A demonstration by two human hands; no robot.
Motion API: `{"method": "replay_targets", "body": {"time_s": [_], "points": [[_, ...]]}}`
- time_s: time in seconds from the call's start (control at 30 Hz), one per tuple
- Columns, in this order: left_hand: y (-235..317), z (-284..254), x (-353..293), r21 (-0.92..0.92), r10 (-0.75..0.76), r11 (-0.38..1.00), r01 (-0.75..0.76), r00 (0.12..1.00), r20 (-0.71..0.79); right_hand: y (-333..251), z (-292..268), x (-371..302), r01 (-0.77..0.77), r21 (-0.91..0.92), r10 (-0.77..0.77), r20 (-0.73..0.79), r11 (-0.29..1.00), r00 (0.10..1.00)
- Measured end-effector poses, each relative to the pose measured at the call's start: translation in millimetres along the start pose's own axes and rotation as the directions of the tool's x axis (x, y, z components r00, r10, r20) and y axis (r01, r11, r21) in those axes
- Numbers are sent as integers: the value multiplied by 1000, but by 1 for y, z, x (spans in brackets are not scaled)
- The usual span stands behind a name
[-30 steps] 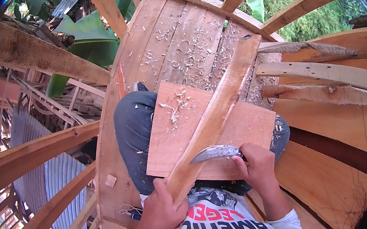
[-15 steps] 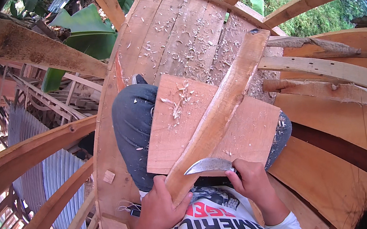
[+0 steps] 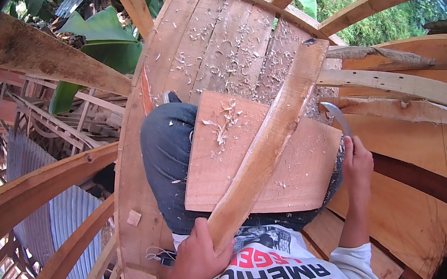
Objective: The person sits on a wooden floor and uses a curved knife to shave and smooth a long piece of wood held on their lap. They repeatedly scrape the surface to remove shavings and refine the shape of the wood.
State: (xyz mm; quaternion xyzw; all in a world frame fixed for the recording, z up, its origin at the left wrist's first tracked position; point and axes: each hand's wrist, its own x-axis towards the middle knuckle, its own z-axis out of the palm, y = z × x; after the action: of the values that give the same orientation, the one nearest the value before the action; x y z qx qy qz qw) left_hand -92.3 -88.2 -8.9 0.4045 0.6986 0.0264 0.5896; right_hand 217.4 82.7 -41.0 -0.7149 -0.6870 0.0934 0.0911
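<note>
The left hand [image 3: 203,253] had its grip closed on the near end of a long wooden strip [image 3: 269,143]. The strip lay slantwise over a flat board [image 3: 306,171] set across the person's dark trousers [image 3: 166,144]. The right hand [image 3: 357,162] had its grip round a curved knife [image 3: 339,117], right of the strip and apart from it. Curled shavings [image 3: 224,122] lay on the board and were scattered over the planked floor [image 3: 182,60].

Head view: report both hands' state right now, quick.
Left hand: closed, holding the near end of the long wooden strip.
Right hand: closed, holding the curved knife, its blade clear of the strip.
</note>
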Motion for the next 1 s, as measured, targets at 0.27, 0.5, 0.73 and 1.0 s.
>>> {"method": "replay_targets", "body": {"time_s": [0.27, 0.5, 0.73, 1.0], "points": [[7, -3, 7, 69, 14, 997, -14, 1000, 3, -49, -6, -64, 188, 324, -296, 325, 927, 898], [6, -1, 10, 76, 29, 997, -29, 1000, -2, -63, -1, -93, 337, 240, -411, 443, 910, 796], [4, 5, 16, 125, 91, 988, -86, 995, -35, -51, 5, -79, 398, 91, -400, 401, 913, 824], [-4, 3, 12, 115, 48, 992, -53, 998, 45, 4, -22, -7, -64, 3, 64, 62, 998, 996]]}}
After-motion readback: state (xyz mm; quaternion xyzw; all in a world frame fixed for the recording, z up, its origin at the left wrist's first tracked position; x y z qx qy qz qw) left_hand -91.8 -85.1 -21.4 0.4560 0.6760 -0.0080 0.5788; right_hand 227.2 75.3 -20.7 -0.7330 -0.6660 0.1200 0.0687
